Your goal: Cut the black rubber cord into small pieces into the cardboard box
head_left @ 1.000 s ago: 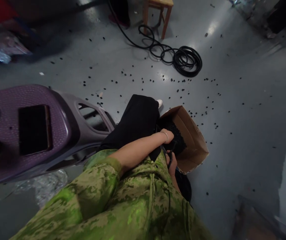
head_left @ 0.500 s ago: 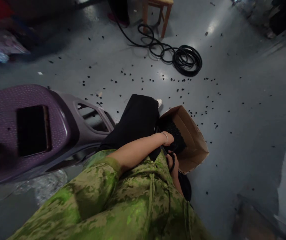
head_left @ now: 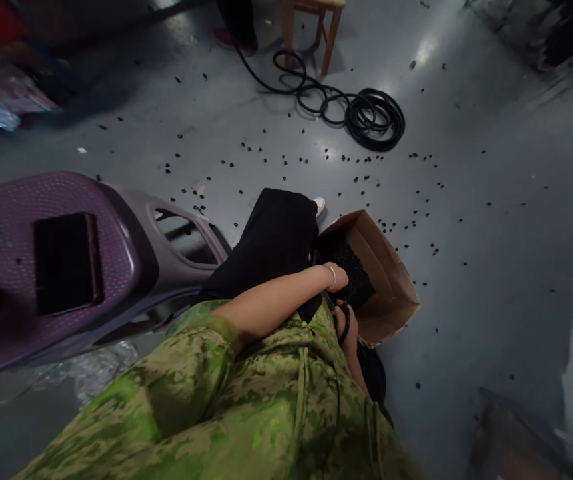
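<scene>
Floor: grey, glossy, strewn with small black pieces.
Stool: purple plastic, perforated top, left of the box and well apart from it; a dark phone lies flat on top.
Box: brown cardboard, open, tipped on its side on the floor against the person's black trouser leg; holds a heap of black pieces.
Cable: black, coiled, on the floor well beyond the box; one end runs past a wooden chair.
Left hand: bracelet at the wrist, reaching into the box mouth, touching the heap; fingers hidden, so whether they are shut cannot be told.
Right hand: just below the left at the near edge of the box, closed around a thin black loop.
</scene>
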